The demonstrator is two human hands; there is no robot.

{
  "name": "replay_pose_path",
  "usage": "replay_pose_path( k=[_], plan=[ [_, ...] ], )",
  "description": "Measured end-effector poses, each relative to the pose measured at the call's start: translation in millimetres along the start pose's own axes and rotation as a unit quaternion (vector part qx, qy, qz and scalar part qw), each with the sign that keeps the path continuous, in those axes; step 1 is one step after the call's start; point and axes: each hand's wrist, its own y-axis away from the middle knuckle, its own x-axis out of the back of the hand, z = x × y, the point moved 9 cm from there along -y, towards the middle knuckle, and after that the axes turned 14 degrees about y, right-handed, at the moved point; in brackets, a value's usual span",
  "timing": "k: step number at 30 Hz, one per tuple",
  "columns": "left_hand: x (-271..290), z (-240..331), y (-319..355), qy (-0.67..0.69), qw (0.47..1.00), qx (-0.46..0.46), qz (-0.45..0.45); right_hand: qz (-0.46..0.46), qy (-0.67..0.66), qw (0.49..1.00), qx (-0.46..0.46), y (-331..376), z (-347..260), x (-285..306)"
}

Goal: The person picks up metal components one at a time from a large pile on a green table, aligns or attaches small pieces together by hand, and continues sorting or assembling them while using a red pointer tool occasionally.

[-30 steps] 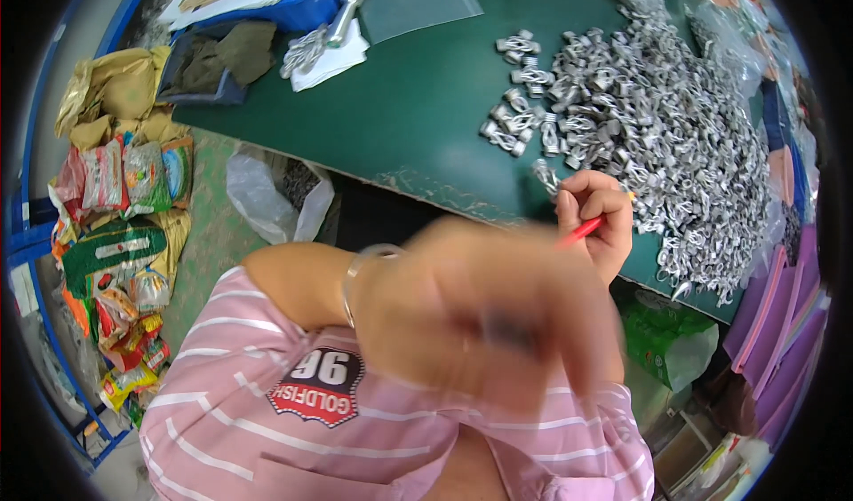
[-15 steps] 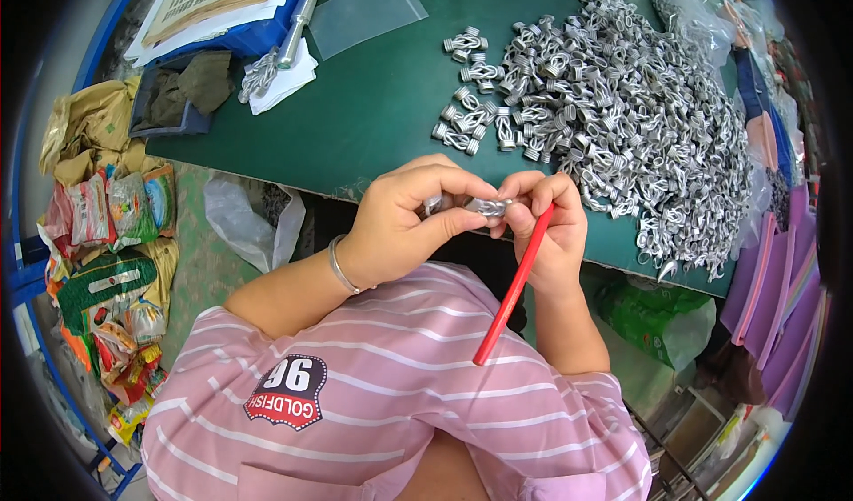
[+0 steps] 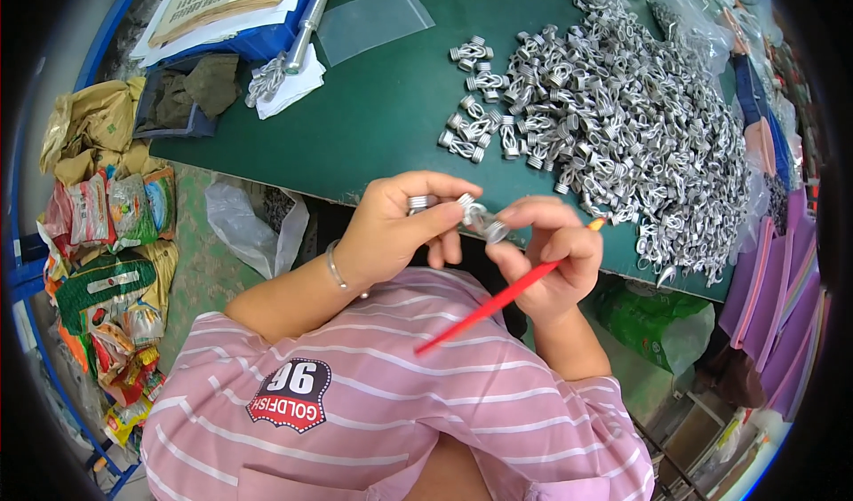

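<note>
Looped metal part [image 3: 477,218] is near-left of the pile [image 3: 631,137]. Left hand [image 3: 386,221] pinches one end; right hand [image 3: 567,266], curled round red rod [image 3: 498,301], fingertips at the part's ring [image 3: 496,232]. Probably light, stiff, slick; grip ring.

Head-worn wide fisheye view, looking steeply down at close range past a pink, white-striped fabric shirt [image 3: 378,434] toward a flat, dark-green tabletop [image 3: 373,97] ahead.
</note>
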Motion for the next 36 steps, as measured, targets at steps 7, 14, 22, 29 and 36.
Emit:
replay_pose_path(
  k=[7,14,22,29,36],
  plan=[
    [94.5,74.3,66.6,0.081,0.98,-0.166,0.069,-0.059,0.265,0.962,-0.027,-12.1,30.6,-11.6],
    [130.9,121.3,127.9,-0.768,0.467,-0.355,0.256,-0.095,0.396,0.913,-0.009,-25.4,36.6,-31.9],
    [38.3,91.9,51.1,-0.388,0.863,-0.298,0.126,-0.093,0.327,0.94,0.018,-20.3,26.5,-30.0],
    [-1.2,24.8,-9.6,-0.245,0.968,-0.058,0.003,-0.023,0.191,0.978,0.075,-9.4,1.2,-10.5],
    [-30.2,45.8,5.2,-0.369,0.888,-0.264,-0.076,-0.004,-0.198,0.923,-0.331,22.7,64.4,-9.7]
  ],
)
